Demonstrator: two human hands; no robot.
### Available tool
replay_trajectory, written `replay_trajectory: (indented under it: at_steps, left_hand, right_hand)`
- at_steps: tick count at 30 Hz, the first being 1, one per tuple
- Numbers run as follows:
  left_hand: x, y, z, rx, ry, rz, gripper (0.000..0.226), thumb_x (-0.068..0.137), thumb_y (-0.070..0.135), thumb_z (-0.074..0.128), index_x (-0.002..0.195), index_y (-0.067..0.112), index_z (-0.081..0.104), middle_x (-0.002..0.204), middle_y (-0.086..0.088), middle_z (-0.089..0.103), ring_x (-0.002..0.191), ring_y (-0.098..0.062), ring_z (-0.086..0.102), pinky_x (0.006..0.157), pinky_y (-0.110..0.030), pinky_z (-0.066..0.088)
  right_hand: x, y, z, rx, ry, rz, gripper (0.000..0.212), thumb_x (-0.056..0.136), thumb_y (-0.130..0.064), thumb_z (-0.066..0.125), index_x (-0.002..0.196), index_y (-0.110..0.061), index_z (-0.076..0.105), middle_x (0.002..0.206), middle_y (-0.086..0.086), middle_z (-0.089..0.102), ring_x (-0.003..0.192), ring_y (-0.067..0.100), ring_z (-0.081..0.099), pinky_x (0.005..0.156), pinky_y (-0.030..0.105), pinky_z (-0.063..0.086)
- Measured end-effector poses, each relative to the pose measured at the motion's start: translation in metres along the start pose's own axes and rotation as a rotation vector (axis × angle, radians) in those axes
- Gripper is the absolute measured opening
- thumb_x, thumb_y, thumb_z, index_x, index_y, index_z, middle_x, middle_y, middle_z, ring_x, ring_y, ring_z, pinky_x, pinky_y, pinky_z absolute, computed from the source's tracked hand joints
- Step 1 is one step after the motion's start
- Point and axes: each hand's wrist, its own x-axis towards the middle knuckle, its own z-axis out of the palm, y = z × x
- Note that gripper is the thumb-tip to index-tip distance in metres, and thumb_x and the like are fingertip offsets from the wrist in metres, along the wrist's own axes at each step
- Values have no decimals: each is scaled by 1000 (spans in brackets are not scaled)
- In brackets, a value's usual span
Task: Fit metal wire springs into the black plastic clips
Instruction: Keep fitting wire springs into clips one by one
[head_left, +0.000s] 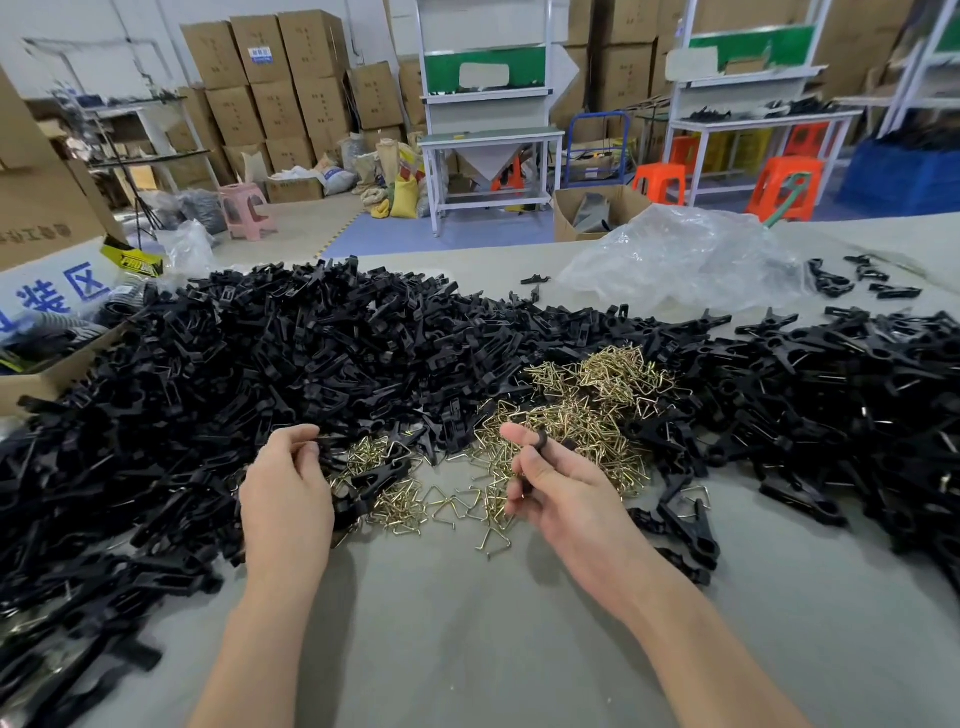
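A huge heap of black plastic clip halves (260, 374) covers the left and back of the grey table (467, 634). Brass-coloured triangular wire springs (587, 415) lie in a pile in the middle. My left hand (285, 493) hangs over the heap's near edge, fingers curled round a black clip part (363, 488) that sticks out to its right. My right hand (561, 488) hovers over the springs and pinches a small black clip piece (540, 441) between thumb and forefinger. Assembled clips with springs (685, 519) lie just right of it.
More black clips (857, 374) pile up on the right. A crumpled clear plastic bag (685, 260) lies at the back of the table. A cardboard box (52, 322) stands at the left edge. Beyond are workbenches, stools and stacked cartons.
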Motion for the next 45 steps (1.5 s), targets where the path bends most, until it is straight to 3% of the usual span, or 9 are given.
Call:
replay_trajectory:
  at_steps: [2,6,9,13,18,22,31,36,45]
  left_hand:
    - [0,3,-1,-127,27,-45,19,103,18,50,114,23,64,100,10,68,78,0,58,72,-20,40]
    - [2,3,-3,-338,34,-92,16,101,19,54,110,29,64,96,12,68,57,-3,49,60,-22,41]
    - [4,1,-2,-373,-1,-134,17,101,17,55,112,26,65,98,8,68,61,-6,49,62,-21,41]
    - [4,1,0,-372,-15,-126,18,100,17,56,113,26,65,99,11,68,69,6,58,63,-9,43]
    - [-2,12,-4,-462,75,-47,15,103,22,52,107,35,59,93,14,69,78,-9,65,66,-30,48]
    - [-19,33,5,-592,-51,7,19,103,18,55,103,36,60,90,19,69,79,-15,72,67,-25,57]
    - [-61,63,36,-747,-420,-69,17,92,15,70,105,26,73,97,8,77,94,-5,70,77,-13,51]
    - [-64,64,39,-864,-477,-145,14,92,14,69,102,23,75,99,0,78,93,-9,73,74,-15,53]
    - [-65,64,38,-817,-506,-155,17,91,18,69,97,31,79,98,4,78,97,-13,73,84,-25,58]
  right_hand:
    - [0,1,0,6,-3,2,28,104,-6,49,124,-12,67,78,0,53,70,12,55,68,25,53]
    - [1,2,-1,2,-6,-1,28,104,-6,49,122,-14,69,79,0,54,71,13,56,68,25,53]
    - [2,2,-1,-7,-5,2,28,104,-6,49,123,-13,69,77,-1,55,70,12,57,68,24,53]
    - [2,3,-2,2,-4,3,28,104,-6,51,122,-14,70,79,-1,55,71,13,58,68,25,54]
    - [3,4,-1,3,-8,-17,24,101,-7,54,117,-15,71,86,0,68,83,17,70,75,27,58]
    - [2,4,0,6,-24,-39,19,98,-6,58,111,-14,71,98,4,75,93,20,73,80,27,59]
    - [0,6,3,-89,-12,-71,27,98,0,60,111,-18,74,101,9,76,104,20,74,86,24,58]
    - [-2,4,5,-200,-21,-122,35,93,-3,69,101,-35,80,97,-2,77,97,16,75,81,23,59]
    - [0,7,5,-285,-16,-163,34,92,-4,71,112,-31,71,94,-8,77,87,10,75,76,20,58]
